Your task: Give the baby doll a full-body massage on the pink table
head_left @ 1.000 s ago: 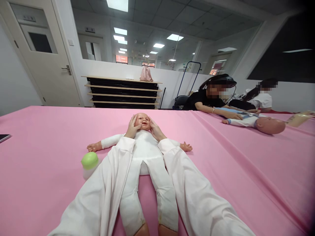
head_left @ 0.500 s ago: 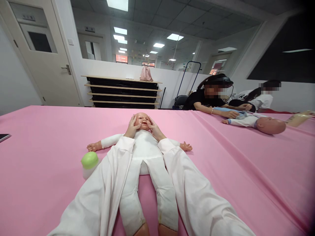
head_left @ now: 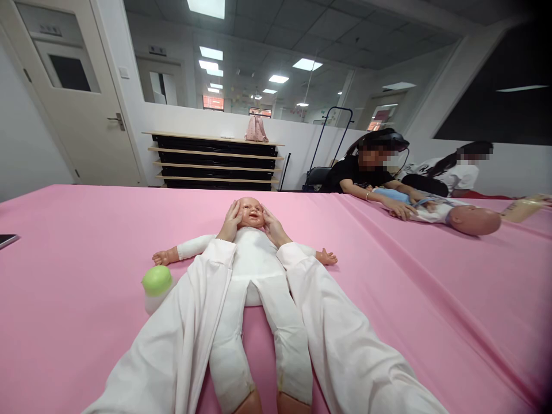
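Note:
A baby doll [head_left: 254,256] with a white cloth body lies on its back, head away from me, arms spread and legs towards me. My left hand [head_left: 230,221] rests flat along the doll's cheek on the left side, fingers stretched up beside the head. On the opposite cheek my right hand [head_left: 272,225] lies the same way, its fingers partly hidden behind the head. Both thumbs are at the edges of the doll's face, leaving eyes and mouth uncovered. Beside my left sleeve stands a small container with a green lid [head_left: 157,280], partly covered by the sleeve.
A pink cloth [head_left: 86,333] covers the table. At the right, a co-worker [head_left: 366,167] handles another doll [head_left: 474,219], near a yellowish bottle [head_left: 524,208]; a second person [head_left: 452,169] sits beyond. A phone-like object [head_left: 7,240] lies at the left edge.
My thumbs have slid outward from beside the doll's mouth to the sides of its face. The co-worker's hands have shifted over the other doll's clothing.

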